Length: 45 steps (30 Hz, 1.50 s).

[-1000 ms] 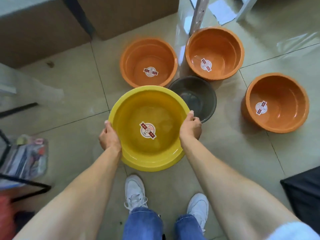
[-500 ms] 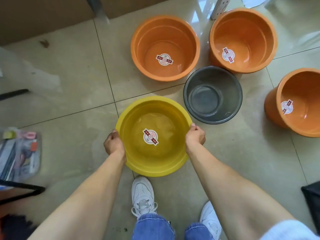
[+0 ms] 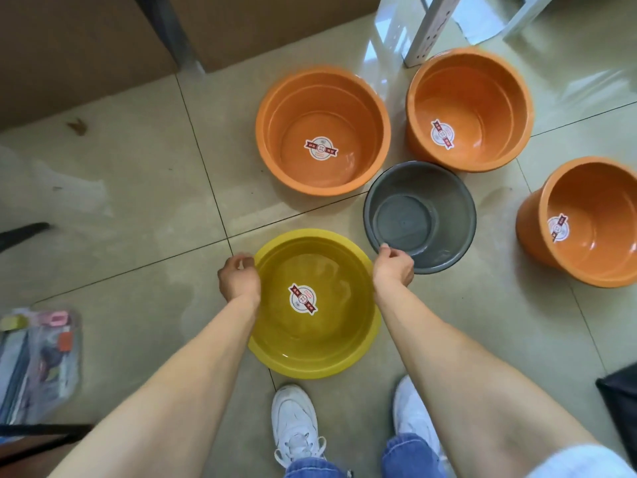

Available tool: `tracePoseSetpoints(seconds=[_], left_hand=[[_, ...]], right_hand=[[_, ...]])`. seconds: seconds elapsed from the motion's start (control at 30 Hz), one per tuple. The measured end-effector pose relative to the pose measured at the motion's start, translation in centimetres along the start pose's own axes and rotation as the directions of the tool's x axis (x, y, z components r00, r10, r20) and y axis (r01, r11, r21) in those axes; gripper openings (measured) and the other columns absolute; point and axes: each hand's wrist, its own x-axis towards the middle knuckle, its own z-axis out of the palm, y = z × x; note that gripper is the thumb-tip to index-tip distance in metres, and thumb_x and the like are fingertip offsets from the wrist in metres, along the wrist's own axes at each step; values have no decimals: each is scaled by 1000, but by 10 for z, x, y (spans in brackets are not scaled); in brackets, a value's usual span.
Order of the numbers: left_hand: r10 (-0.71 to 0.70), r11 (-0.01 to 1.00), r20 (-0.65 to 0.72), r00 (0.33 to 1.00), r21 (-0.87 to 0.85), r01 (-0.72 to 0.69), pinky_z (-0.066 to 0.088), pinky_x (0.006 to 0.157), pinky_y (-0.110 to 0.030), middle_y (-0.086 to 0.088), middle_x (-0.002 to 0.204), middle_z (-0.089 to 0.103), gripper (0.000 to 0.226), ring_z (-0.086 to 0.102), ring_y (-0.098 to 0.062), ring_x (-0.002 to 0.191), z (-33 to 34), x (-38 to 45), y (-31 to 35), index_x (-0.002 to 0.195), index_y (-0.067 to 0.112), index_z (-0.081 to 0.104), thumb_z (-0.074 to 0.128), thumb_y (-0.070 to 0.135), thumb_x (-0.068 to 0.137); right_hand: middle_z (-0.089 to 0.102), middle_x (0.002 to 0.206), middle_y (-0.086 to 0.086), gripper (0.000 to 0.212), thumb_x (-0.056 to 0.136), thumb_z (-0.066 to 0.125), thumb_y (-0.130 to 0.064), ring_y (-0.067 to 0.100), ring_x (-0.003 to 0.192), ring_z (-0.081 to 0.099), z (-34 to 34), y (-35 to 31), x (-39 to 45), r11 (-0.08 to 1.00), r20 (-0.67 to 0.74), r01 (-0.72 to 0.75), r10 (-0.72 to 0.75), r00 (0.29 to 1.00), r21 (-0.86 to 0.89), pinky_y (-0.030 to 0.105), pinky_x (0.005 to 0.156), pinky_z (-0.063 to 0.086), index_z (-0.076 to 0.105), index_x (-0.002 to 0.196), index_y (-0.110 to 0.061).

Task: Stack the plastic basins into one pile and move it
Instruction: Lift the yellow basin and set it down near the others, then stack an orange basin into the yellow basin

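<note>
A person's left hand (image 3: 238, 279) and right hand (image 3: 393, 267), fingers curled, grip opposite rims of an empty yellow basin (image 3: 312, 357) on the tiled floor (image 3: 138, 201), beside an empty grey basin (image 3: 448, 208) and three empty orange basins (image 3: 324, 94).

floor (image 3: 120, 201): glossy beige tiles, dark grout | cardboard boxes (image 3: 86, 46): top left | white metal leg (image 3: 431, 29): top right

A storeroom-like indoor space: glossy floor tiles (image 3: 138, 188), big cardboard boxes (image 3: 79, 46), a metal rack leg (image 3: 431, 29).
</note>
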Motion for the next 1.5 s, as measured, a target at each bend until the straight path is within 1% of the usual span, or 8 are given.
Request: tracePoseSetpoints(seconds=[0.17, 0.3, 0.43, 0.6, 0.83, 1.1, 1.33, 1.5], left_hand=[[65, 994, 270, 961, -98, -39, 39, 112, -47, -16, 141, 55, 57, 50, -36, 130, 51, 5, 65, 132, 9, 55, 40, 50, 95], [105, 990, 236, 966, -120, -78, 37, 111, -43, -10, 144, 51, 57, 51, -29, 129, 91, 31, 104, 138, 10, 45, 28, 48, 99], [116, 974, 120, 986, -207, -89, 38, 108, -38, -7, 140, 51, 50, 50, -26, 127, 124, 60, 130, 137, 11, 45, 30, 41, 100], [-23, 922, 43, 999, -386, 37, 41, 110, -43, -6, 155, 39, 54, 46, -29, 135, 146, 87, 155, 151, 19, 28, 39, 33, 100], [-135, 858, 0, 991, -501, 116, 53, 91, -43, -14, 118, 70, 37, 67, -33, 108, 149, 106, 167, 122, 2, 62, 45, 13, 90], [-66, 898, -167, 984, -439, -15, 47, 85, -34, -5, 107, 61, 46, 57, -22, 92, 114, 61, 167, 122, 11, 53, 36, 46, 98], [-95, 853, -149, 984, -522, 3, 56, 83, -42, -6, 81, 68, 36, 65, -27, 78, 40, -6, 140, 69, 20, 58, 44, 43, 93], [-163, 882, -249, 955, -470, 29, 54, 84, -41, -12, 90, 68, 42, 64, -29, 83, -6, -33, 91, 88, 7, 69, 48, 43, 90]], right_hand=[[70, 101, 13, 38, 98, 48, -42, 31, 96, 61, 14, -75, 32, 989, 60, 103, -110, 992, 101, 36, 86, 45, 70, 95, -10], [61, 89, 13, 41, 99, 43, -38, 29, 87, 55, 28, -132, 69, 976, 78, 162, -174, 982, 146, 32, 81, 42, 63, 72, -14], [68, 104, 11, 42, 99, 41, -37, 32, 105, 63, 46, -167, 103, 956, 121, 121, -157, 980, 266, 41, 99, 47, 69, 107, -6], [66, 109, 8, 40, 93, 44, -34, 33, 113, 62, 80, -189, 157, 954, 211, 93, -158, 965, 286, 42, 103, 47, 68, 115, -9], [69, 120, 15, 32, 99, 48, -19, 34, 111, 65, 81, -208, 152, 950, 299, 52, -148, 943, 307, 45, 103, 50, 63, 125, -9], [66, 106, 8, 25, 98, 47, -38, 28, 102, 63, 54, -207, 112, 945, 240, 69, -152, 959, 320, 41, 99, 50, 60, 100, -17], [71, 90, 4, 44, 94, 47, -53, 25, 85, 67, 4, -185, 29, 958, 135, 100, -140, 981, 269, 37, 81, 55, 69, 91, -15], [70, 72, 5, 47, 94, 50, -48, 28, 74, 67, -28, -136, -23, 965, 71, 62, -83, 994, 254, 37, 72, 56, 64, 67, -13]])
